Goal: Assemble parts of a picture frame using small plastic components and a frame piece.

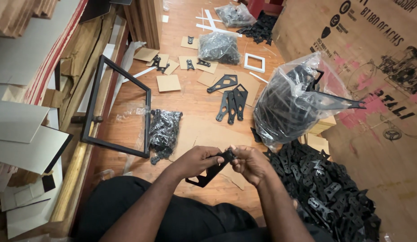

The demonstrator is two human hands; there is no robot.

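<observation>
My left hand (pixel 196 160) and my right hand (pixel 248 162) meet over my lap and both grip one flat black metal bracket (pixel 210 172). The bracket tilts down to the left, its lower end sticking out below my left hand. My right fingers pinch its upper end. A heap of several small black metal pieces (pixel 327 188) lies on the floor just right of my right arm. Three similar long black brackets (pixel 232 104) lie on the wooden floor ahead of my hands.
A clear plastic bag of black brackets (pixel 293 105) stands to the right by a large cardboard box (pixel 379 67). A smaller bag of black parts (pixel 164 130) leans on a black metal frame (pixel 119 107) on the left. Cardboard squares and more bags lie farther ahead. Boards are stacked on the left.
</observation>
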